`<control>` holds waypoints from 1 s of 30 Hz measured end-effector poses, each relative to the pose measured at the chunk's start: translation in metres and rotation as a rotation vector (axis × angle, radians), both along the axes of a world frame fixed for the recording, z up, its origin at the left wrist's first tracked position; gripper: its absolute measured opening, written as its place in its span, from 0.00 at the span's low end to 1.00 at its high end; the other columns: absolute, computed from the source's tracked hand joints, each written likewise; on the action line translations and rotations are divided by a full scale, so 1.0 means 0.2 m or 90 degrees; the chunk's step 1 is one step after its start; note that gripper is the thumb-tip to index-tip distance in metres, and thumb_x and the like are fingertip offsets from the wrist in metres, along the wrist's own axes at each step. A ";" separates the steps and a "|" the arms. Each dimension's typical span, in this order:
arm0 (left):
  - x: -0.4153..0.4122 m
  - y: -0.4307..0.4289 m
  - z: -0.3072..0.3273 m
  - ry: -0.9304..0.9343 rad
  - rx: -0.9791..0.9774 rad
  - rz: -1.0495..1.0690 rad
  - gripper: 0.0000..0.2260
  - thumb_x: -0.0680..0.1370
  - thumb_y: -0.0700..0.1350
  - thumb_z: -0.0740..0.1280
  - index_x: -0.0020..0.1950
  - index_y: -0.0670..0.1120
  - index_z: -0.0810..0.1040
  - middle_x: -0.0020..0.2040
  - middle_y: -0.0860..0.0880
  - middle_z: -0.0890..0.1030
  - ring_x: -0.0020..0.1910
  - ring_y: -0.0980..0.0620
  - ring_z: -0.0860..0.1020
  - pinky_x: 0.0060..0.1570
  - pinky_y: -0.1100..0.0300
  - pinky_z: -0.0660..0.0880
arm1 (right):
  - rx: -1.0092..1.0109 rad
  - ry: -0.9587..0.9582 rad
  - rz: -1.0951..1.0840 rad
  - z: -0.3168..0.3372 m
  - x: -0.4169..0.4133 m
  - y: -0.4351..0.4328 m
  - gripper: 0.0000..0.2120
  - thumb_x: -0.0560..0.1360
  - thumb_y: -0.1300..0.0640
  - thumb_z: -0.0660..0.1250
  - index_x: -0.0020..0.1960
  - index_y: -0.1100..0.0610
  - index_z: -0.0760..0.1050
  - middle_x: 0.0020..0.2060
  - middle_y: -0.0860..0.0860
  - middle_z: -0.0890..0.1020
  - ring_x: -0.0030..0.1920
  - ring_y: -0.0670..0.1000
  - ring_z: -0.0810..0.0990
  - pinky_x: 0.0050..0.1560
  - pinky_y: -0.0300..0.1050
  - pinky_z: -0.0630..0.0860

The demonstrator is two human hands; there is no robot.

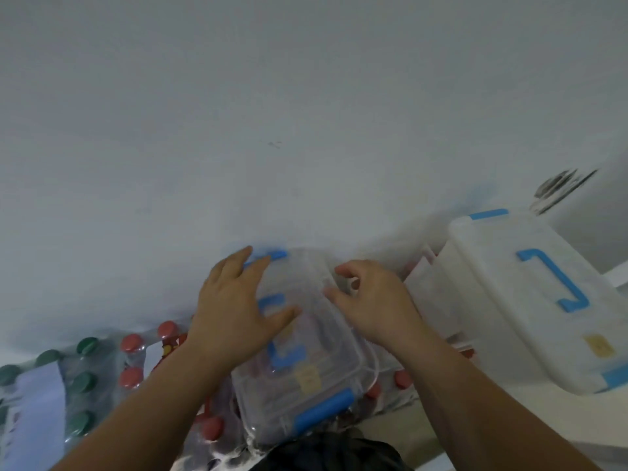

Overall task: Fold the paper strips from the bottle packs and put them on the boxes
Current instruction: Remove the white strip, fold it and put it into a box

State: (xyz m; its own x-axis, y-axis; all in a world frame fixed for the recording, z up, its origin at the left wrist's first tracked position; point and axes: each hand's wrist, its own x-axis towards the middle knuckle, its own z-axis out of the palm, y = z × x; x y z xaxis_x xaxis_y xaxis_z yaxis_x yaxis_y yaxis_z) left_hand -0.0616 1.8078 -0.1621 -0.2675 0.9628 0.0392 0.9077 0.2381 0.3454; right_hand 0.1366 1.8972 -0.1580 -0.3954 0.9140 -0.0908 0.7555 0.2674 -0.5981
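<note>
Pale wall [306,96], blurred box [323,385], half-hidden bottles [132,345]

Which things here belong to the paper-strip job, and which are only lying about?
Job: left hand, right hand, clear box, white box, red-capped bottle pack, green-capped bottle pack, pale paper on it.
Lying about: round dark fitting on the wall.

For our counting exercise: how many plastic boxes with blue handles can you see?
2. The middle box lies under the left hand; the right box stands beside it, untouched. More may be hidden off-frame.
</note>
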 end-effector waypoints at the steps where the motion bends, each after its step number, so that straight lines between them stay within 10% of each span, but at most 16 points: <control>1: -0.05 -0.05 -0.01 -0.009 -0.002 0.031 0.44 0.67 0.74 0.66 0.78 0.54 0.62 0.80 0.49 0.60 0.77 0.45 0.59 0.75 0.48 0.60 | 0.010 -0.037 0.010 -0.01 -0.02 -0.03 0.24 0.76 0.42 0.70 0.68 0.53 0.77 0.61 0.51 0.81 0.58 0.52 0.80 0.60 0.45 0.75; 17: -0.24 -0.34 -0.08 -0.139 0.004 -0.016 0.43 0.70 0.65 0.72 0.78 0.46 0.63 0.76 0.49 0.65 0.74 0.48 0.64 0.74 0.52 0.62 | -0.014 -0.138 -0.029 -0.07 -0.15 -0.24 0.38 0.72 0.32 0.69 0.74 0.54 0.71 0.76 0.53 0.69 0.75 0.58 0.66 0.75 0.56 0.66; 24: -0.26 -0.31 0.02 -0.489 0.145 0.009 0.23 0.75 0.31 0.66 0.69 0.47 0.75 0.69 0.53 0.71 0.51 0.57 0.82 0.53 0.52 0.81 | -0.023 -0.118 0.006 -0.01 -0.13 -0.32 0.38 0.72 0.25 0.60 0.77 0.43 0.65 0.80 0.48 0.62 0.79 0.57 0.58 0.77 0.61 0.60; 30: -0.27 -0.29 0.06 -0.350 0.219 -0.119 0.22 0.70 0.36 0.78 0.62 0.49 0.80 0.73 0.55 0.69 0.50 0.61 0.82 0.54 0.71 0.77 | -0.077 -0.024 0.110 0.08 -0.12 -0.44 0.30 0.75 0.34 0.65 0.75 0.42 0.68 0.78 0.42 0.64 0.78 0.43 0.59 0.76 0.45 0.56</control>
State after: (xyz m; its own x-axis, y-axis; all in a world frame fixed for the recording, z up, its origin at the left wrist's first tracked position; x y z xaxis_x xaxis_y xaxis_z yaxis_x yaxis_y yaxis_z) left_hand -0.1153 1.7506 -0.1501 -0.1663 0.9518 0.2578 0.5931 -0.1123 0.7973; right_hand 0.1126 1.8091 -0.1418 -0.5399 0.8141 -0.2137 0.7268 0.3228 -0.6063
